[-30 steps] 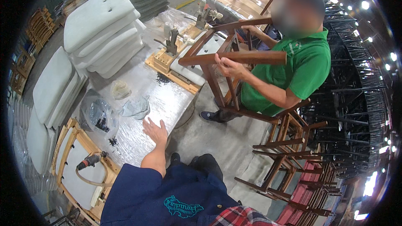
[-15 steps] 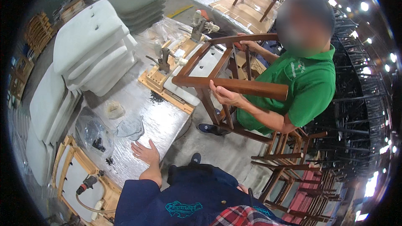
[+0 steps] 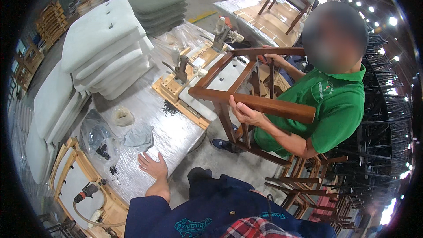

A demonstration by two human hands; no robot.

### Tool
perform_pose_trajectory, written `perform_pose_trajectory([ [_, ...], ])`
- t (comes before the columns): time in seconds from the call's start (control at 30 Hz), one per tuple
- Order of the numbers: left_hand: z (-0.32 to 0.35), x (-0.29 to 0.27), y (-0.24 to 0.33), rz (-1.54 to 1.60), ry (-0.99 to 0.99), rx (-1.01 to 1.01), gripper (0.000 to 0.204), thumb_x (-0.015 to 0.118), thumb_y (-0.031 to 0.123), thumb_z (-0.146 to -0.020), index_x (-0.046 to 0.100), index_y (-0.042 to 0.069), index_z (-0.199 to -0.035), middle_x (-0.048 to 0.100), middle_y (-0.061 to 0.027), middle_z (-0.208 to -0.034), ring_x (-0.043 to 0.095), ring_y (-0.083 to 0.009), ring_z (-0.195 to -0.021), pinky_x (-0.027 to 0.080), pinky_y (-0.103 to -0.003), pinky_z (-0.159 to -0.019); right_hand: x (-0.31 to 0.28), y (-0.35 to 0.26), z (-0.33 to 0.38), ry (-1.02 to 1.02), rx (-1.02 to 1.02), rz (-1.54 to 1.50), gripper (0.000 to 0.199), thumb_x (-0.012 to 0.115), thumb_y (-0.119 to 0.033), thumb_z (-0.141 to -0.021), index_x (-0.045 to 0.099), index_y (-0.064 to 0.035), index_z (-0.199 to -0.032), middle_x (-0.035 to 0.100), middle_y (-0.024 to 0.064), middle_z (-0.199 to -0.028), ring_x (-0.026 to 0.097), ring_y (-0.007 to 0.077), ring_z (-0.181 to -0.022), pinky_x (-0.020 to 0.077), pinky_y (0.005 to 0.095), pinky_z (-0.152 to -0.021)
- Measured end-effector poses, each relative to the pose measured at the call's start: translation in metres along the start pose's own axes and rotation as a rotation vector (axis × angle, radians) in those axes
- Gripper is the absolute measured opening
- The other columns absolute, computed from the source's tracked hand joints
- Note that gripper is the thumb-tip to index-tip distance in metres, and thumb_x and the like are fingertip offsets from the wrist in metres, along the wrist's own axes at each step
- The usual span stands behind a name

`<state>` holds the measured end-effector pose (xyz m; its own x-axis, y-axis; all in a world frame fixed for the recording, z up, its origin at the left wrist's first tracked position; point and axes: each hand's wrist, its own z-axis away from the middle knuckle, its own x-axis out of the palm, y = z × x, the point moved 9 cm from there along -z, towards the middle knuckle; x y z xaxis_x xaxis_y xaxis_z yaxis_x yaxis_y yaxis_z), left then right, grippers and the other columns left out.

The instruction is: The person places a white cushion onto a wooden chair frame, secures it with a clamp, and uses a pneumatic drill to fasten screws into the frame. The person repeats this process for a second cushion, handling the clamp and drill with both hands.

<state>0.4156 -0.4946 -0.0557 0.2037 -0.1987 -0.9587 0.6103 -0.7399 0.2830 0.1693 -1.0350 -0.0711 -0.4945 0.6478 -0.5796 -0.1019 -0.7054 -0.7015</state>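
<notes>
My left hand [image 3: 153, 166] lies flat on the silver-covered table [image 3: 174, 125], fingers spread, holding nothing. Just beyond its fingertips is a crumpled grey-blue cloth [image 3: 138, 138]. A clear plastic bag [image 3: 97, 132] with small black pieces in it rests left of the cloth, and a roll of tape [image 3: 123, 117] sits behind. My right hand does not show; only a sliver of skin appears at my right side. Across from me, a person in a green shirt [image 3: 337, 105] holds a dark brown wooden chair frame [image 3: 260, 101] in both hands, over a white padded panel in a wooden jig [image 3: 172, 87].
White padded panels [image 3: 103, 35] are stacked at the left, with grey ones [image 3: 156, 2] behind. A wooden jig [image 3: 66, 163] bearing a power tool [image 3: 86, 192] stands near left. Chair frames [image 3: 304, 180] are piled at right. Another table [image 3: 269, 17] with a chair stands at the back.
The view has shifted, so most things appear slightly farther right. My left hand stays flat on the table, and the person still holds the chair frame over the jig.
</notes>
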Motion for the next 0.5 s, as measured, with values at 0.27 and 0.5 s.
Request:
perform_pose_trajectory([
  [0.27, 0.001, -0.004, 0.001, -0.011, -0.012, -0.011, 0.086, 0.057, 0.057, -0.094, 0.034, 0.003, -0.156, 0.023, -0.0188, -0.166, 0.017, -0.0342, -0.155, 0.012, -0.056, -0.126, -0.003, 0.006, -0.001, -0.003, -0.065, 0.012, 0.044, 0.062, -0.022, -0.092, 0.063, 0.0042, -0.127, 0.065, 0.0247, -0.129, 0.061, 0.0396, -0.124, 0.0483, 0.0455, -0.108],
  [0.5, 0.000, 0.001, -0.006, -0.029, 0.039, 0.002, 0.086, 0.056, 0.060, -0.094, 0.036, 0.003, -0.155, 0.024, -0.0176, -0.166, 0.018, -0.0338, -0.155, 0.013, -0.056, -0.125, 0.008, 0.017, 0.013, 0.013, -0.129, 0.031, 0.045, 0.062, -0.021, -0.092, 0.062, 0.0061, -0.127, 0.063, 0.0251, -0.132, 0.060, 0.0396, -0.126, 0.0474, 0.0453, -0.110],
])
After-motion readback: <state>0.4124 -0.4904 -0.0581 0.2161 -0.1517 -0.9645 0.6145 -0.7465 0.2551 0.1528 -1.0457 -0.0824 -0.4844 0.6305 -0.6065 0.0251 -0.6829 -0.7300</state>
